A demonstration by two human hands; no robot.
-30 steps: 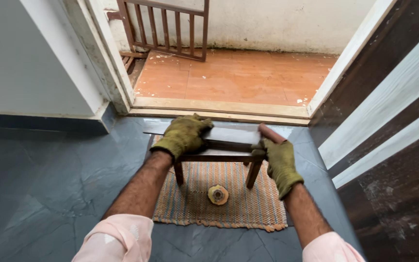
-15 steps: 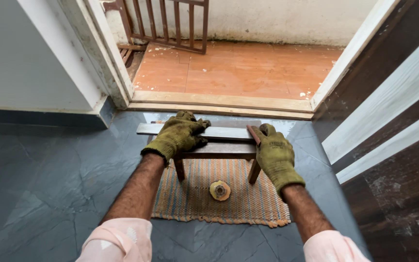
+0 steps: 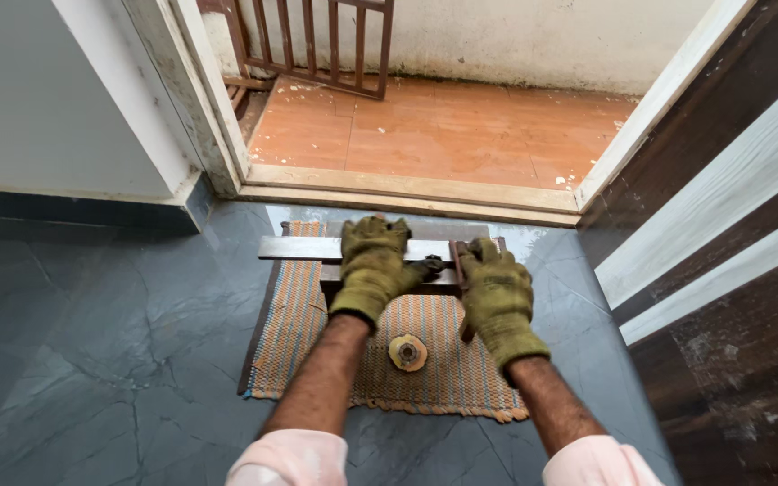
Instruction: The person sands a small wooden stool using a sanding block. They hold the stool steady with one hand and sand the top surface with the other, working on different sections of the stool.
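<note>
Head view, steeply down, near hands point(image 3: 434, 279)

The gloved left hand point(image 3: 373, 267) and right hand point(image 3: 495, 297) cover the middle of the wooden frame point(image 3: 303, 247), so its joints stay hidden. The gate point(image 3: 326, 45) is cut off at the top edge. The mat point(image 3: 299, 333) lies partly under the forearms.

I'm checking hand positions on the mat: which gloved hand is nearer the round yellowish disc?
Right. The right hand lies just up and to the right of the disc; the left hand rests higher, on the wooden frame above it.
</note>
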